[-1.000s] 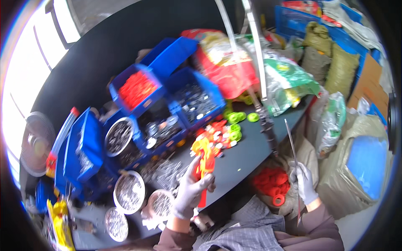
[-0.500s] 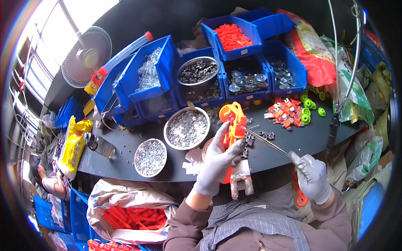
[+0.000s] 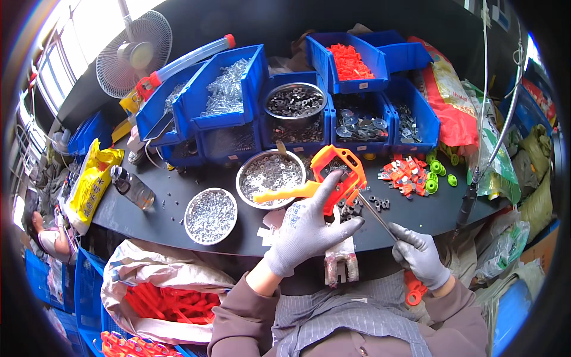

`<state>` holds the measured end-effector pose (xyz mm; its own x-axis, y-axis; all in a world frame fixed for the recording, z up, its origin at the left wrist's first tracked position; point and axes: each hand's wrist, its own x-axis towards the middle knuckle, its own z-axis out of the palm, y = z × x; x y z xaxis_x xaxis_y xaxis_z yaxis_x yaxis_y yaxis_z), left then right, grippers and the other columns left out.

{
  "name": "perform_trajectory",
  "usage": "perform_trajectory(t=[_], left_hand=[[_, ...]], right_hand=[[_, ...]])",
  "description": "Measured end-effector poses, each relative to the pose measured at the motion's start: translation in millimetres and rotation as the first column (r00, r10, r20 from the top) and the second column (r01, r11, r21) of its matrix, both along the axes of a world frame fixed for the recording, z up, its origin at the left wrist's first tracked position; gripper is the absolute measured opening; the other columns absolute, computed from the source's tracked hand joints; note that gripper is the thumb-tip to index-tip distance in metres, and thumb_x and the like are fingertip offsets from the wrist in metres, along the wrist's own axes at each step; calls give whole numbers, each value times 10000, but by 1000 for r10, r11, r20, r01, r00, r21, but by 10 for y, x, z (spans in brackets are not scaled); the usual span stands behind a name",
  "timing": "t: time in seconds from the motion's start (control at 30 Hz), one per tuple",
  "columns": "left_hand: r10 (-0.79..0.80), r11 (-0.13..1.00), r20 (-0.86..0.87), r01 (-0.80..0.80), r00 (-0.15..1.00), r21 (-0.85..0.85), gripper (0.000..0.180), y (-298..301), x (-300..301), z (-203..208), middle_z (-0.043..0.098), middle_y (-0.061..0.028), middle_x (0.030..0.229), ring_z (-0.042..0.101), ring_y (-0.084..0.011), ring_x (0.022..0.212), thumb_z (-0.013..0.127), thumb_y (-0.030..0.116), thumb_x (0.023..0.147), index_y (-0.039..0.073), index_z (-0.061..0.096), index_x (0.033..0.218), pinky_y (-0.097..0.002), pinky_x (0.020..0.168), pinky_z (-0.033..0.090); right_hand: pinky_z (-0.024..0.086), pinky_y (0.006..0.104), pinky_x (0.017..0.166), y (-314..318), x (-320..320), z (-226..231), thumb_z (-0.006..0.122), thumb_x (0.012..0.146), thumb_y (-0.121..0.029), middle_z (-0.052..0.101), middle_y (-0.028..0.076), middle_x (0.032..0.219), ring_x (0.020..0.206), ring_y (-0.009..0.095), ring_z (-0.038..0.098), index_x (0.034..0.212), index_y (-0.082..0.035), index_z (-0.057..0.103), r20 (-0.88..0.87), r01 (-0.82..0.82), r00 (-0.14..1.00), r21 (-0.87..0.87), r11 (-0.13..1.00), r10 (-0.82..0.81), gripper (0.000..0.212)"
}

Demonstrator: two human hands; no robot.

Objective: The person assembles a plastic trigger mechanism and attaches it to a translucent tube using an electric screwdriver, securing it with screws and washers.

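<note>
My left hand (image 3: 300,235), in a white-grey work glove, holds an orange plastic tool (image 3: 351,169) with an open frame-shaped head and a long handle pointing left. The thumb is spread away to the right; some fingers are hidden behind the tool. My right hand (image 3: 421,256), also gloved, is closed around the lower end of a slim metal rod (image 3: 377,215). The rod slants up to the left, its upper end at the tool's head; whether it is inside cannot be made out. Below the tool, a worn metal fixture (image 3: 342,265) with prongs sticks out from the bench edge.
Two steel bowls, one of washers (image 3: 270,174) and one of small metal parts (image 3: 211,215), stand left of my hands. Blue bins (image 3: 223,122) line the back. Red-orange parts (image 3: 404,175) and green knobs (image 3: 436,172) lie right. A sack (image 3: 148,253) holds red pieces.
The orange tool has turned so its handle now points left instead of down. My right hand and the rod have moved slightly left and down. The view has shifted.
</note>
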<state>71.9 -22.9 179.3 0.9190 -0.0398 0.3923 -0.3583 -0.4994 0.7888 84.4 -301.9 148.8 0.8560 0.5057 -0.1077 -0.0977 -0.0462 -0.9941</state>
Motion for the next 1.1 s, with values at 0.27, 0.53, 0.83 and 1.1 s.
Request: perform_trajectory(t=[0.27, 0.53, 0.83, 1.1], left_hand=[[-28, 999, 205, 24, 978, 21, 750, 101, -184, 218, 647, -175, 1142, 665, -273, 1039, 834, 287, 721, 11, 457, 1308, -360, 888, 505], [-152, 985, -3, 152, 988, 77, 799, -268, -670, 78, 654, -179, 1116, 668, -305, 1030, 824, 328, 736, 31, 447, 1375, -389, 853, 517], [-378, 788, -178, 417, 908, 453, 465, -421, -1687, -221, 607, -175, 1233, 637, -328, 1043, 681, 121, 821, 8, 589, 1262, -385, 839, 544], [-138, 938, -136, 173, 981, 302, 351, -680, -1425, -1453, 615, -164, 916, 640, -349, 790, 658, 111, 843, 73, 609, 1188, -419, 636, 513]], right_hand=[[323, 189, 534, 8, -171, 29, 457, 964, 49, 543, 11, 723, 613, 50, 443, 1402, -51, 513, -9, -48, 999, 146, 988, 50, 453], [284, 197, 495, 166, -435, 84, 437, 983, 19, 497, -12, 682, 544, 42, 361, 1427, -80, 493, -211, -42, 969, 376, 926, 129, 458], [495, 475, 757, -164, -261, -1848, 590, 861, -176, 640, 133, 915, 867, 339, 633, 981, -90, 642, 543, 246, 765, -744, 621, 347, 156], [517, 497, 810, 399, -452, -3460, 475, 876, -251, 679, 227, 1030, 940, 398, 653, 1037, -33, 695, 182, -266, 759, -790, 552, 626, 349]])
